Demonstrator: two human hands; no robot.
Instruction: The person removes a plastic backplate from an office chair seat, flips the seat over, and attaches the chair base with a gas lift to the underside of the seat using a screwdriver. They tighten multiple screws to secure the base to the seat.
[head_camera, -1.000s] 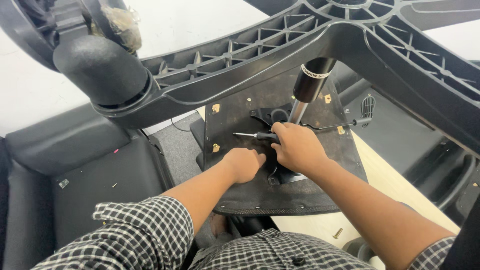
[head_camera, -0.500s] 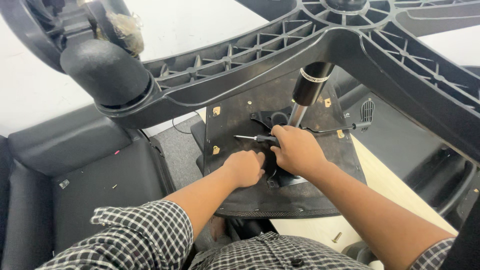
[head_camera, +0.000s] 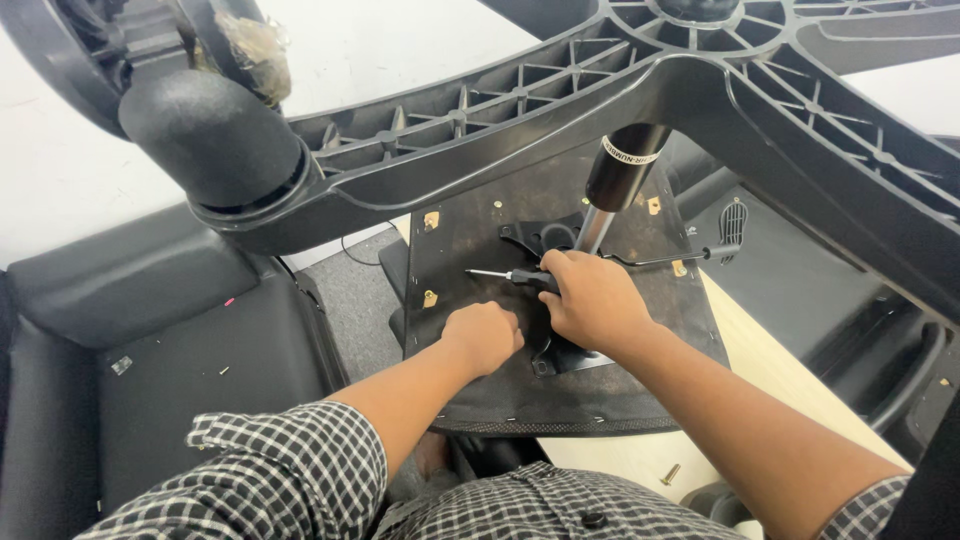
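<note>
Black vinyl chair cushions (head_camera: 150, 330) lie at far left. Next, the left hand (head_camera: 483, 335) rests as a closed fist on the upturned seat underside (head_camera: 470, 225). Just right of it, the right hand (head_camera: 592, 298) is wrapped around a screwdriver (head_camera: 505, 274), whose shaft points left, past the left hand's knuckles, above the mounting plate (head_camera: 545, 235).

Black-and-white checked shirt (head_camera: 290, 470) — short sleeves, dark button (head_camera: 594, 520)

A furniture assembly workshop: an upturned office chair base (head_camera: 640, 90) at twelve o'clock, loose black seat cushions (head_camera: 150, 330) at nine.
</note>
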